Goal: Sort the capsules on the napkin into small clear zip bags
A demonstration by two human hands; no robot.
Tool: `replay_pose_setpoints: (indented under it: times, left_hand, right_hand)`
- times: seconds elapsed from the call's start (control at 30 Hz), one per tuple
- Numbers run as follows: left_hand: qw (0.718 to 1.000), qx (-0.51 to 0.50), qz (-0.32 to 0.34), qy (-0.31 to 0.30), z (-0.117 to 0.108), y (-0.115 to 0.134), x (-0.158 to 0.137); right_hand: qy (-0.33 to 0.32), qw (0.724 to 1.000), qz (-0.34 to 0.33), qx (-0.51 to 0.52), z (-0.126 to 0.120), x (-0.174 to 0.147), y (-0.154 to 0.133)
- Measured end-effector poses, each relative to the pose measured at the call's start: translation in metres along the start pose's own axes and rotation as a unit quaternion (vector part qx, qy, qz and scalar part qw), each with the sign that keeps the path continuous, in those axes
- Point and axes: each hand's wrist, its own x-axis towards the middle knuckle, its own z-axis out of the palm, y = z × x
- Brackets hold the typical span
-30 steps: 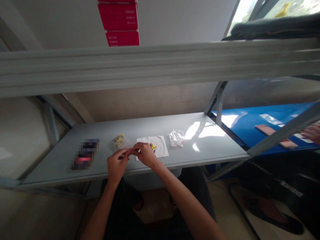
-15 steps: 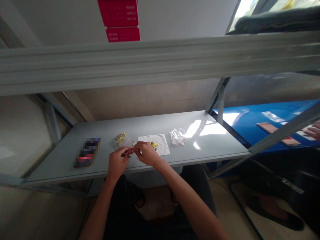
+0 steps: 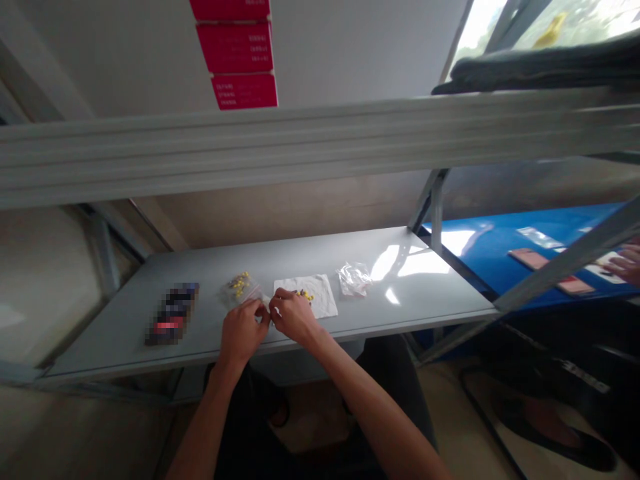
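Note:
My left hand and my right hand meet over the front of a grey shelf top, fingertips pinched close together. Whatever small piece lies between the fingers is too small and hidden to name. Partly under my right hand is a white cloth, bearing several small yellow-and-dark pieces. Just beyond my left hand, a clear zip bag lies with more such yellow pieces in or on it.
A crumpled clear plastic bag lies right of the cloth. At left is a pixelated dark and red object. A thick shelf beam crosses above, with red boxes behind it. Another person's hand shows over a blue table.
The view has tilted slightly upward, so more of the red boxes shows. My hands stay together, their fingers shifting a little; the things on the shelf lie as before.

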Motion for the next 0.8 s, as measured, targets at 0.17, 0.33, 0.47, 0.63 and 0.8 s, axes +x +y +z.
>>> replay_pose_setpoints:
  times: [0.17, 0.33, 0.47, 0.63, 0.8]
  left_hand:
    - [1.000, 0.014, 0.013, -0.007, -0.003, 0.004, 0.004]
    - [1.000, -0.017, 0.015, -0.021, -0.007, 0.007, 0.009]
    - [0.998, -0.045, 0.005, -0.042, -0.008, 0.005, 0.010]
    - [0.996, -0.076, -0.023, -0.049, -0.005, 0.005, 0.005]
    - [0.994, -0.032, -0.101, 0.014, 0.002, 0.014, 0.006]
  right_hand:
    - [0.001, 1.000, 0.023, 0.005, 0.000, 0.000, -0.001]
    - [0.010, 1.000, 0.019, 0.013, 0.003, -0.001, 0.002]
    - [0.020, 1.000, 0.020, 0.014, 0.007, -0.003, 0.003]
    - [0.066, 0.995, 0.064, 0.040, 0.005, -0.003, 0.007]
    - [0.053, 0.992, 0.024, 0.111, 0.003, -0.002, 0.010]
